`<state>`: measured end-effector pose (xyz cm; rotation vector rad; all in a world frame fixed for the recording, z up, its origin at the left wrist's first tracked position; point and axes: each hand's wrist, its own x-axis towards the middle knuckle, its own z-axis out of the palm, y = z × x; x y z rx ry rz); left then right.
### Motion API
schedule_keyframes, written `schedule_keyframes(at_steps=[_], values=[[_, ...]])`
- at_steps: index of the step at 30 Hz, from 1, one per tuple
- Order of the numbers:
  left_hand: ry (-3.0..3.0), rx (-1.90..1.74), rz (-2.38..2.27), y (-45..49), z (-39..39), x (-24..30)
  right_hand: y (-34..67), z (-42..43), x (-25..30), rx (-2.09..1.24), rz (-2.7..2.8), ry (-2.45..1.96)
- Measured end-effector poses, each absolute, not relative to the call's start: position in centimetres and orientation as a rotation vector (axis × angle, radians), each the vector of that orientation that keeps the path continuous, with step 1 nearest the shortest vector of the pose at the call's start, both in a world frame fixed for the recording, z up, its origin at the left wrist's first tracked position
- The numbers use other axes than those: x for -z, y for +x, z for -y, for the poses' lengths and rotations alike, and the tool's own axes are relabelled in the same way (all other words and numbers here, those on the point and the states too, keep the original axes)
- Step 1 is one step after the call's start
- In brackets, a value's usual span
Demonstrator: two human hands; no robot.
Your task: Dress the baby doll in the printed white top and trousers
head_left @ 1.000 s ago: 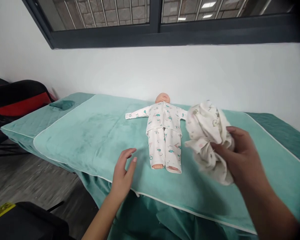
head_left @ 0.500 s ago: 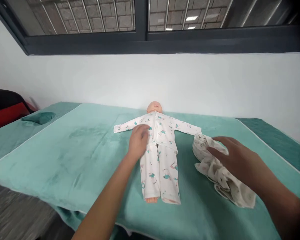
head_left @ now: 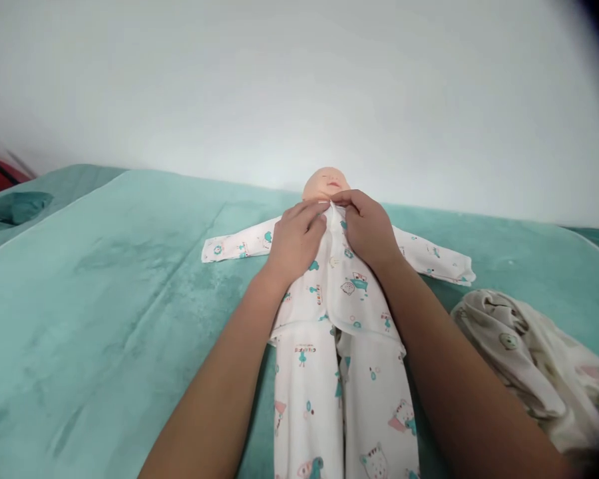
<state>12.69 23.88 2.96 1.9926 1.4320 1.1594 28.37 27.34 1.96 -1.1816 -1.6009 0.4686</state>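
Observation:
A baby doll [head_left: 328, 181] lies on its back, head toward the wall, in a white long-sleeved baby shirt [head_left: 357, 293] printed with small animals. Its matching pants [head_left: 307, 399] run toward me, legs side by side. At the neck, my left hand [head_left: 298, 241] has its fingers closed on the shirt's collar from the left. Opposite it, almost touching, my right hand [head_left: 368, 227] pinches the collar edge between thumb and fingers. The shirt's sleeves stretch out to both sides. My hands cover the upper chest, so any fastener there is hidden.
A crumpled off-white printed cloth [head_left: 524, 359] lies right of the doll, beside my right forearm. Beneath everything spreads a green plush sheet [head_left: 130, 299], reaching the white wall [head_left: 279, 86]. Something red and black [head_left: 2, 176] stands at the far left.
My right hand has left the crumpled cloth and come to the doll's collar. My left hand has moved up from the shirt's side to the neck. The view has come closer.

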Motion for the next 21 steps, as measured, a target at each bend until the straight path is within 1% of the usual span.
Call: schedule_keyframes(at_steps=[5, 21], values=[[1.971, -1.15, -1.358, 12.6, -24.2, -3.08, 28.31, -27.37, -2.25, -0.522, 1.638, -1.151], [1.932, -1.156, -1.299, 12.3, -24.12, -2.93, 28.1, -27.39, -2.1, -0.465, 1.506, -1.139]])
